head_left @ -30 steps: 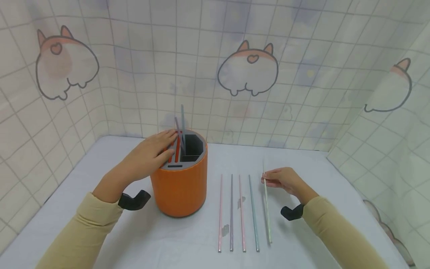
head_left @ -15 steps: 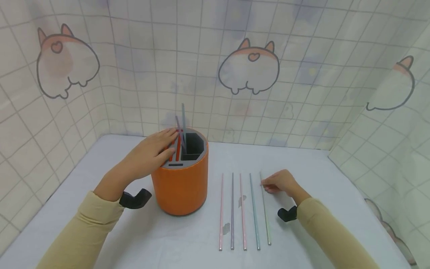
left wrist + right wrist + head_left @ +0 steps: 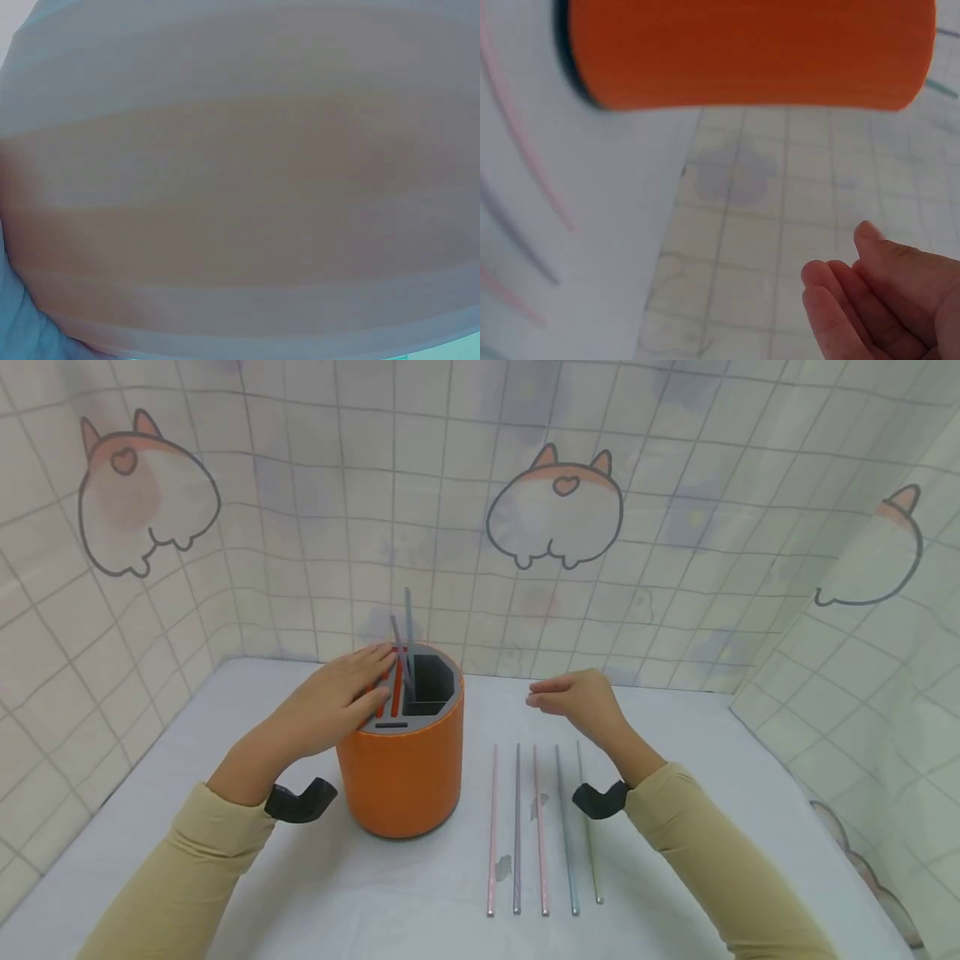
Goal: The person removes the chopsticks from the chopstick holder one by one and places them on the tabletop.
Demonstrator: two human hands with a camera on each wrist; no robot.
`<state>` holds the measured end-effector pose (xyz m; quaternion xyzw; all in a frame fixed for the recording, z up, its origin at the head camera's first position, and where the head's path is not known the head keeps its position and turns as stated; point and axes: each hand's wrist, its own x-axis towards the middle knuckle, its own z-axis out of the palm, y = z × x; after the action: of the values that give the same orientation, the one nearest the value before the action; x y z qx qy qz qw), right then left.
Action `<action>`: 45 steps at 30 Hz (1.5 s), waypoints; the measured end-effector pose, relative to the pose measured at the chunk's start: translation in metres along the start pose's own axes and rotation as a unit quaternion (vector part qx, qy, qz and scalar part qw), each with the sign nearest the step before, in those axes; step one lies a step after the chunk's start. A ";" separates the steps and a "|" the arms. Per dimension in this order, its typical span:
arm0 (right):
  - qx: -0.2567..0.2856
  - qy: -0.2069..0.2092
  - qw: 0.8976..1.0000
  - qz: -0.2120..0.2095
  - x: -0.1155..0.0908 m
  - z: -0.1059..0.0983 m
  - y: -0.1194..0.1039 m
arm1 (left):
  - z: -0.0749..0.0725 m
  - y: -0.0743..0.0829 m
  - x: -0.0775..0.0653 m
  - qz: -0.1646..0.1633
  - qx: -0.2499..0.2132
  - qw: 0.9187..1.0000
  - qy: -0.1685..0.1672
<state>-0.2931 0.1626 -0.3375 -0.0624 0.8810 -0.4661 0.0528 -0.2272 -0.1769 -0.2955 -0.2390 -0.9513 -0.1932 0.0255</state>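
Observation:
My left hand [image 3: 322, 697] rests on the grey top of an orange round pen holder [image 3: 401, 785], fingers lying across its left side. A purple stick [image 3: 398, 639] and a light blue stick [image 3: 408, 618] stand in the holder, leaning differently. To its right, thin pastel sticks lie side by side: pink [image 3: 492, 835], purple [image 3: 517, 835], another pink [image 3: 541, 852], blue [image 3: 567, 835] and green [image 3: 593, 860] at the far right. Above their far ends hovers my right hand [image 3: 581, 702], holding nothing, fingers loosely bent. The right wrist view shows the bare fingertips [image 3: 817, 277] near the holder.
White cloth covers the table [image 3: 660, 877], with small grey patches [image 3: 503, 868] between the sticks. A checked curtain [image 3: 450, 527] with cartoon animals stands behind and at both sides. The holder's wall [image 3: 240, 187] fills the left wrist view, blurred.
My right hand has lowered the green stick to the table beside the blue one, let it go, and moved up and left toward the holder. The left hand stays on the holder.

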 end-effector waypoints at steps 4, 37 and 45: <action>0.046 0.014 0.997 -0.057 -0.007 0.013 -0.040 | 0.000 0.000 0.000 -0.001 0.001 1.000 -0.002; 0.143 0.004 0.977 -0.159 -0.002 0.075 -0.135 | 0.003 -0.003 -0.001 0.001 -0.011 1.000 0.003; 0.211 0.045 0.943 -0.254 -0.016 0.038 -0.161 | 0.001 -0.004 -0.001 0.003 -0.018 1.000 -0.001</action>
<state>-0.2615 0.0442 -0.2248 -0.2507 0.7189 -0.6413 -0.0953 -0.2285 -0.1804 -0.2976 -0.2428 -0.9469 -0.2100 0.0211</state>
